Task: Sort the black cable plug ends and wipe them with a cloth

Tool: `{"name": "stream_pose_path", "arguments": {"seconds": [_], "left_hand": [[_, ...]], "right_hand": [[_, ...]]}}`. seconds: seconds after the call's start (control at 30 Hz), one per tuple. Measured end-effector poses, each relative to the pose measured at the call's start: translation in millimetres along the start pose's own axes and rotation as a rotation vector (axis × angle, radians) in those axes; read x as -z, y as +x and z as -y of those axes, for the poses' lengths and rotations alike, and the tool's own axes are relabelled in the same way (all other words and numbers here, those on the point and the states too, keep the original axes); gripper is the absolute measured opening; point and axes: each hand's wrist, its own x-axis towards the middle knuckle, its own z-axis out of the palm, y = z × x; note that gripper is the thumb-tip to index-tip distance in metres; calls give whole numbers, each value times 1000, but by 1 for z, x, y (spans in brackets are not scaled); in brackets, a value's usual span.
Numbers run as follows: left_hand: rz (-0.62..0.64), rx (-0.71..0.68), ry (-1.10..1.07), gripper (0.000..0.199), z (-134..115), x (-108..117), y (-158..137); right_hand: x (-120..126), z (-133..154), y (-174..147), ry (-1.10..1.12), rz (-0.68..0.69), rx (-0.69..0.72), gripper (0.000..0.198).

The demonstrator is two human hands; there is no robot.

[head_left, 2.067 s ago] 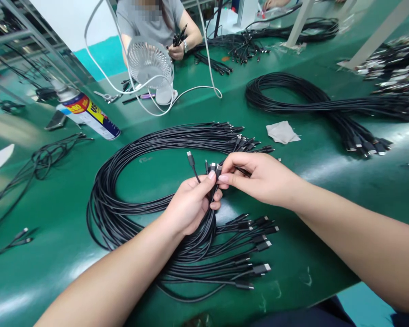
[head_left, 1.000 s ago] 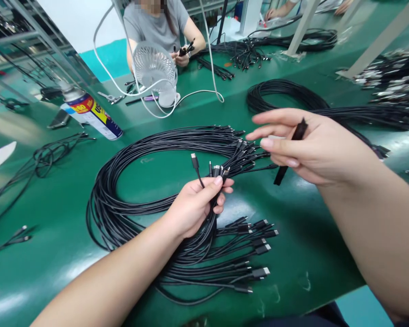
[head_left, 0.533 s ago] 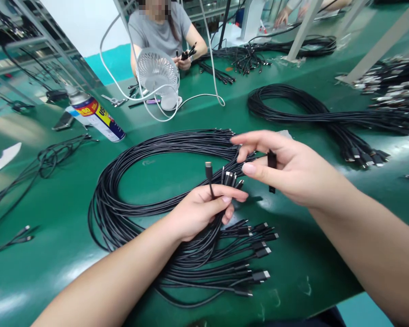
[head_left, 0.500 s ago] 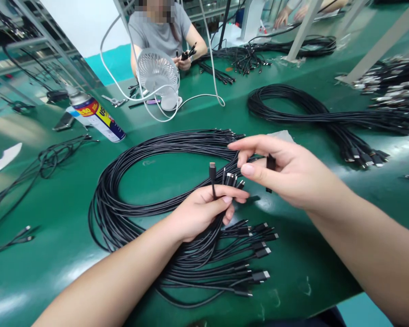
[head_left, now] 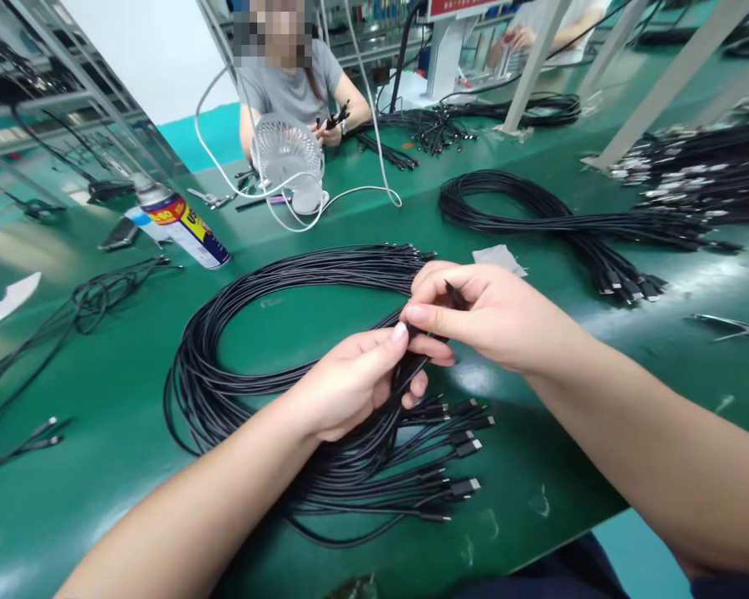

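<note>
My left hand [head_left: 355, 378] is closed around several black cables from the large coiled bundle [head_left: 203, 366]. Its thumb and index finger pinch a cable near its connector, which the fingers mostly hide. The fingertips of my right hand [head_left: 480, 312] are pressed together against that same spot, touching my left thumb. A small black piece [head_left: 455, 295] pokes out between the right fingers; its exact kind cannot be made out. Below both hands, loose connector ends [head_left: 465, 487] with metal plugs fan out on the green table [head_left: 512, 532].
Another cable coil [head_left: 505, 216] lies at the right, beside a white scrap [head_left: 499, 259] and metal nippers [head_left: 730, 326]. A spray can [head_left: 187, 229] and a small fan [head_left: 290, 158] stand beyond the bundle. Across the table a person [head_left: 287, 79] holds cables. Slanted posts [head_left: 530, 75] rise behind.
My right hand has moved left and down, and its fingertips have closed at the left hand's fingers. The upright connector there is now covered. The view has shifted slightly.
</note>
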Motion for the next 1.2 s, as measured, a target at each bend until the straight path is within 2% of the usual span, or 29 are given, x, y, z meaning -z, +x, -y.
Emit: {"name": "stream_pose_path", "arguments": {"seconds": [0.07,0.13,0.23,0.33,0.47,0.57,0.67,0.87,1.0,1.2], "left_hand": [[-16,-8,-21,37,-1,-1,0],[-54,-25,-52,35,1,-2,1],[-101,-38,-145,31,5,-2,2],[-104,-12,-221,30,8,0,2],[-94,21,-283,29,12,3,2],[-81,24,-309,29,12,5,2],[-75,36,-322,28,12,5,1],[-74,57,-315,28,13,6,1],[-105,56,-281,27,13,8,2],[-307,-10,-171,21,14,9,4]], "right_hand": [[-1,2,1,-24,46,-4,29],[-1,4,1,-89,34,17,28],[2,1,-1,-172,-75,84,14],[10,-10,-5,-249,-196,149,21],[13,-22,-8,-306,-195,164,6],[10,-17,-6,-409,-235,190,7],[8,-8,-7,-597,-304,290,12],[5,-8,-18,-884,-197,425,24],[0,-9,-21,-943,-195,442,25],[-2,-10,-20,-976,-231,482,20]]}}
